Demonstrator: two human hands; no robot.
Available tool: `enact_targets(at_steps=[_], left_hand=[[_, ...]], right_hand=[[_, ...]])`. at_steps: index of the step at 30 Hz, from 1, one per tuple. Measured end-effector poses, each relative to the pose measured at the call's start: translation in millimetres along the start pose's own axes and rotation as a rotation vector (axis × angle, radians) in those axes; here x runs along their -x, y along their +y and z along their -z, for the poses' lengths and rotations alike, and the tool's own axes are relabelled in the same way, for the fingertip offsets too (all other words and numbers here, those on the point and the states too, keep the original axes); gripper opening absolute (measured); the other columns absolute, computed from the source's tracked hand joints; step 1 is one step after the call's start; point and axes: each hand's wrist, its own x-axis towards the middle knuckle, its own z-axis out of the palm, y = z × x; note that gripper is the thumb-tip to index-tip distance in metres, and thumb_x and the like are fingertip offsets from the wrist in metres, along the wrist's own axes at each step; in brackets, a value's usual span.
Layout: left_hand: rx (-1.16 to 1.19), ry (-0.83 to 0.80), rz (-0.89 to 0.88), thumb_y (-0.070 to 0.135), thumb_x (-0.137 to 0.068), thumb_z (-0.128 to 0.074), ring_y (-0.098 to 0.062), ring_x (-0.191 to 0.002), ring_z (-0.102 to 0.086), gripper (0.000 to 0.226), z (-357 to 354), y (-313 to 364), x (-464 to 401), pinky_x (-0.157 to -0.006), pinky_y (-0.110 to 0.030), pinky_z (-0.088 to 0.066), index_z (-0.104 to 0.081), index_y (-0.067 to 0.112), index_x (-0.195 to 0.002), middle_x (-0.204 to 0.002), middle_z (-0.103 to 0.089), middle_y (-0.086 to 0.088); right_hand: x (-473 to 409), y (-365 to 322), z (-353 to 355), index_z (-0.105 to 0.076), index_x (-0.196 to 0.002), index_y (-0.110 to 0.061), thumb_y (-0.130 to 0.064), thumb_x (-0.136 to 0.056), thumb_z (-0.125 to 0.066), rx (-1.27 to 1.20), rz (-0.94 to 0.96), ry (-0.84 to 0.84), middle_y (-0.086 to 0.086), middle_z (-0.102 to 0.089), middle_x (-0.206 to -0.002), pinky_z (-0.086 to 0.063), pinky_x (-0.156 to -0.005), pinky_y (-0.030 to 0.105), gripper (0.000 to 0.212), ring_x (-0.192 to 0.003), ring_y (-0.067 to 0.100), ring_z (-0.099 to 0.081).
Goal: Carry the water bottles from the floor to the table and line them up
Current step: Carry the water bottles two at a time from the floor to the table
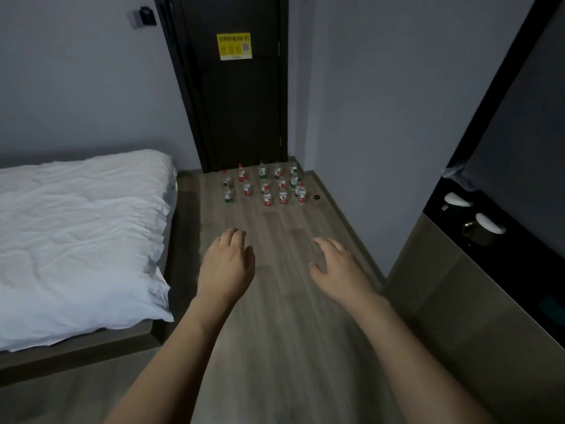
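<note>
Well up the frame, just above centre, the water bottles (265,186) stand upright in loose rows on the wooden floor (284,332), right before the dark door (241,111) with its yellow sticker (234,46). Lower centre, the left hand (227,263) and the right hand (339,266) reach forward, palms down, fingers relaxed, holding nothing, well short of the bottles. A bed with a white duvet (79,234) fills the left side.

yellow sign (234,46) on dark door (241,111) reading "Wi-Fi", other print too small
</note>
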Motion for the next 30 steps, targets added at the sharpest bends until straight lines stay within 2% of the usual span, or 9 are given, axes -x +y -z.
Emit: enact_targets(at_steps=[8, 16, 27, 30], left_hand=[[0.006, -0.011, 0.012, 0.028, -0.100, -0.049, -0.029, -0.120, -0.055, 0.040, -37, -65, -137, -0.101, -0.040, -0.045, -0.053, 0.007, -0.134, -0.135, -0.057, -0.012], [0.011, -0.018, 0.008, 0.028, -0.100, -0.048, -0.029, -0.123, -0.053, 0.042, -40, -134, -298, -0.103, -0.040, -0.043, -0.051, 0.007, -0.137, -0.138, -0.054, -0.013], [0.028, -0.081, -0.003, 0.031, -0.101, -0.046, -0.026, -0.128, -0.050, 0.044, -91, -166, -480, -0.106, -0.040, -0.044, -0.047, 0.012, -0.141, -0.144, -0.050, -0.009], [0.024, -0.077, -0.004, 0.031, -0.100, -0.047, -0.027, -0.127, -0.051, 0.043, -112, -176, -543, -0.105, -0.042, -0.044, -0.048, 0.013, -0.139, -0.143, -0.050, -0.010]], right_hand=[[-154, -8, -39, -0.040, -0.145, -0.014, -0.026, -0.093, -0.055, -0.001, -0.004, -0.001, 0.004, -0.042, -0.148, -0.030, -0.111, 0.030, 0.055, -0.135, 0.021, -0.039], [-318, -39, -60, -0.042, -0.144, -0.014, -0.027, -0.092, -0.054, -0.005, -0.004, 0.015, 0.003, -0.043, -0.146, -0.031, -0.110, 0.029, 0.055, -0.133, 0.020, -0.041], [-507, -23, -91, -0.044, -0.143, -0.014, -0.027, -0.089, -0.057, -0.014, -0.041, 0.021, 0.004, -0.045, -0.145, -0.032, -0.107, 0.029, 0.057, -0.132, 0.021, -0.043], [-575, -9, -98, -0.047, -0.139, -0.014, -0.026, -0.088, -0.058, -0.029, -0.038, 0.029, 0.004, -0.048, -0.142, -0.032, -0.102, 0.023, 0.054, -0.129, 0.020, -0.046]])
